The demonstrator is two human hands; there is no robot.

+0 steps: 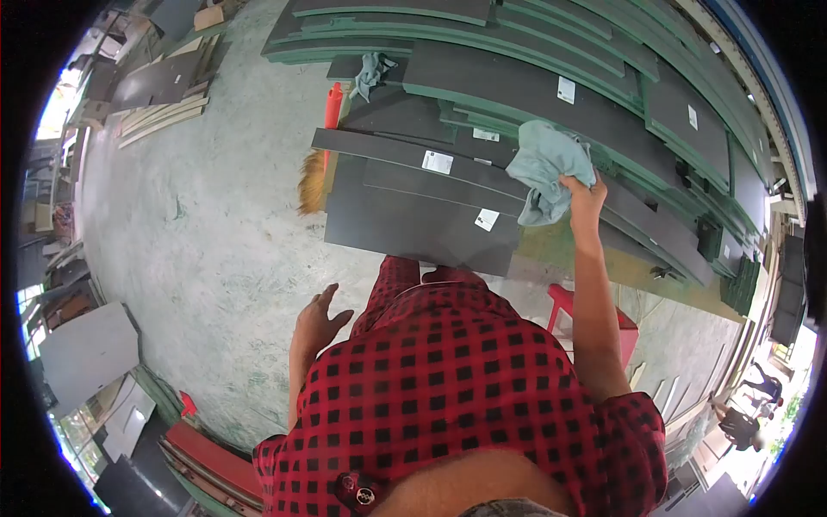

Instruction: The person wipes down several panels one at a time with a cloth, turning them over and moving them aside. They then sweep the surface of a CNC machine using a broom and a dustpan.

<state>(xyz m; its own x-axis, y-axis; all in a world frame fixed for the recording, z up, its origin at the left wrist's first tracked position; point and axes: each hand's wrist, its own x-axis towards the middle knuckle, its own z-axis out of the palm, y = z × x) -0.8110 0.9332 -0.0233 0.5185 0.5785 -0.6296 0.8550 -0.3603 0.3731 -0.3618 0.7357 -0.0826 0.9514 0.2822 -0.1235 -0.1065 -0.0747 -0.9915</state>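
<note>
Holding cloth (541,164) in right hand (586,200); grip clamped on its right edge. Cloth is over the right part of the dark boards (405,220); contact unclear. Left hand (322,320) is over the floor (215,224), thumb and fingers apart. Second cloth (370,76) lies near broom (311,185), beside boards' left end. White labels on boards.

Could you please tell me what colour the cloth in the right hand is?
The cloth is a pale grey-green; it shows in the head view.
</note>
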